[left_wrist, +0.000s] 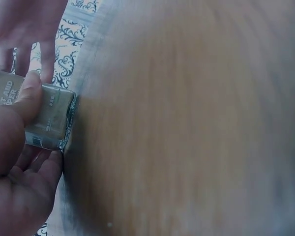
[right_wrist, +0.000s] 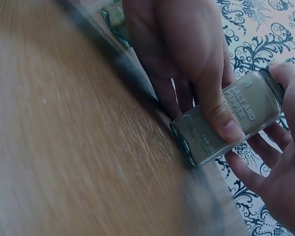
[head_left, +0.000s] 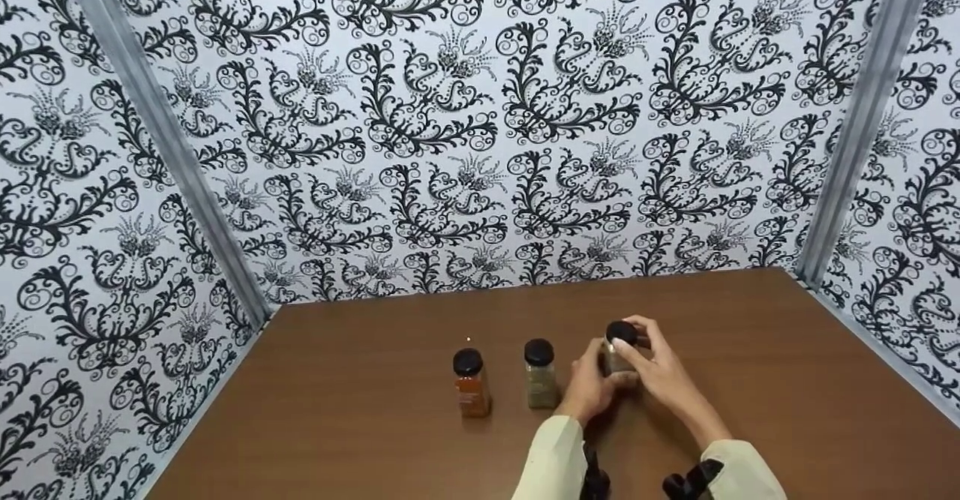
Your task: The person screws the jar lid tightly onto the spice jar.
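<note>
A square glass spice jar (head_left: 621,331) with a black lid is between my two hands, at the right of the table in the head view. Its label reads "Salt and Pepper" in the right wrist view, where the jar (right_wrist: 248,101) stands close to the tabletop. My left hand (head_left: 589,389) grips the lower body, its thumb across the label. Up at the lid, my right hand (head_left: 667,380) has its thumb and fingers curled around the top. The left wrist view shows only the base part of the jar (left_wrist: 54,110); its lid is out of frame.
Left of my hands stands a jar of greenish-grey seasoning (head_left: 541,386) with a black lid. Farther left is a jar of orange-red spice (head_left: 472,395), also black-lidded. The brown wooden table (head_left: 337,410) meets patterned walls (head_left: 450,125) at the back and sides.
</note>
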`<state>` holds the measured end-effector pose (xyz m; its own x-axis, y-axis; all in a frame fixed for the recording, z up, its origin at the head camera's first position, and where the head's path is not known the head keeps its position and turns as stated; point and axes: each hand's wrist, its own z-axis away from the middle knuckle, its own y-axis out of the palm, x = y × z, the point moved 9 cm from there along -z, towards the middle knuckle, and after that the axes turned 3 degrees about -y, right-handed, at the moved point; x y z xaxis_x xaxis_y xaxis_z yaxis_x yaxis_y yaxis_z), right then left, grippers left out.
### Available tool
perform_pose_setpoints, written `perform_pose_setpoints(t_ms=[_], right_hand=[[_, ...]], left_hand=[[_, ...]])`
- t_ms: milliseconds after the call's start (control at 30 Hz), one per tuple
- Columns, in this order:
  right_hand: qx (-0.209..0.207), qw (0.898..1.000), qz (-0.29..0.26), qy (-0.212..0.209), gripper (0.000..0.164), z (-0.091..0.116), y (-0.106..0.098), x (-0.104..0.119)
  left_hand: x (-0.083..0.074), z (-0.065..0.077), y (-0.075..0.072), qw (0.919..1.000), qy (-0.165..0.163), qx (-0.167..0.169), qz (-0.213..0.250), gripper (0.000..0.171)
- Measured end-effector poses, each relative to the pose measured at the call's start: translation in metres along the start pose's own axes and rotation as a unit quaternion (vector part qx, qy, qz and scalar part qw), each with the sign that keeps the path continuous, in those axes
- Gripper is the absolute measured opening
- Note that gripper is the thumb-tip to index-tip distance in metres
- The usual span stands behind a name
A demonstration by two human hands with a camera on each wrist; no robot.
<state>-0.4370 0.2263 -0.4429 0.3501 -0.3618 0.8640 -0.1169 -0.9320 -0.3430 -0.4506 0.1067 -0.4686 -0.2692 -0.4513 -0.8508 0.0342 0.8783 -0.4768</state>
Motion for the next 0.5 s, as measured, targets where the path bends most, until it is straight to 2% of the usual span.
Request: perform_pose_setpoints(t_ms=[100,200,400,500], right_hand=[[0.007,1.000,-0.007,0.005,0.042,0.003,0.001,0.000],[0.003,1.000,-0.010,0.007,0.043,0.004,0.000,0.000],[-0.021,1.000,0.000,0.010,0.049,0.001,-0.006,-0.001],[-0.042,0.999,0.000,0.008,0.049,0.001,-0.014,0.003]], left_hand=[[0.002,0.002,0.002,0.9998,-0.018,0.005,-0.002,0.045],[-0.001,0.003,0.003,0.9998,-0.016,0.008,-0.011,0.047],[-0.012,0.008,0.006,0.9987,0.001,0.012,-0.049,0.073],[-0.019,0.012,0.008,0.9978,-0.002,0.015,-0.064,0.083]])
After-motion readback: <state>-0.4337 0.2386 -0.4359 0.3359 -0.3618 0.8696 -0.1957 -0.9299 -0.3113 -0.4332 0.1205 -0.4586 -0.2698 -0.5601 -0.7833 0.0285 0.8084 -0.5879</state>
